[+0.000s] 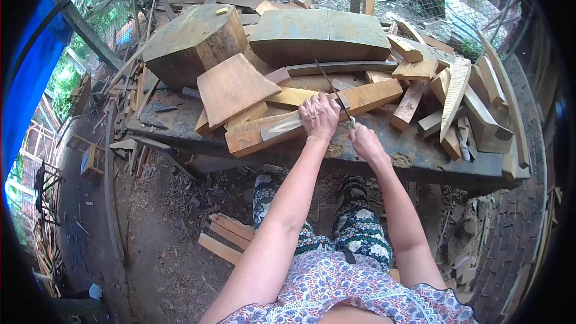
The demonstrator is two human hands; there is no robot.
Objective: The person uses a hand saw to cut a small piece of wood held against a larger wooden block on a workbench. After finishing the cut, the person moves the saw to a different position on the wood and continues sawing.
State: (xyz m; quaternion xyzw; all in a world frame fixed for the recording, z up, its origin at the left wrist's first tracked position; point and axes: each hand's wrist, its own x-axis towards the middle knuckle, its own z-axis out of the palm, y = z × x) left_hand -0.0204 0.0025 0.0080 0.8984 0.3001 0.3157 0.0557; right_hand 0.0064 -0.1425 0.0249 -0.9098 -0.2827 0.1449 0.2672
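Left hand (318,116) is down flat on the long plank (312,117), fingers curled over its top and pressing it against the tabletop (414,157). The plank lies slantwise across the front of the tabletop, lower end to the left, upper end running right under a heap of offcuts. Right hand (363,140) sits just beside the left, near the plank's front edge, fingers wrapped tight around the handle of a thin blade (330,87); the blade rises up and away past the left hand's knuckles, dark and narrow, and it looks like a saw, though the teeth are too fine to make out here. The handle itself is buried in the fist, so its shape is lost. Behind the plank a flat board (234,87) leans on smaller pieces, and two heavy blocks (192,42) sit at the back. Scrap sticks (456,93) crowd the right end, some cut off by the dark rim of the lens. Below the tabletop, patterned trousers and wood scraps on the dirt floor.
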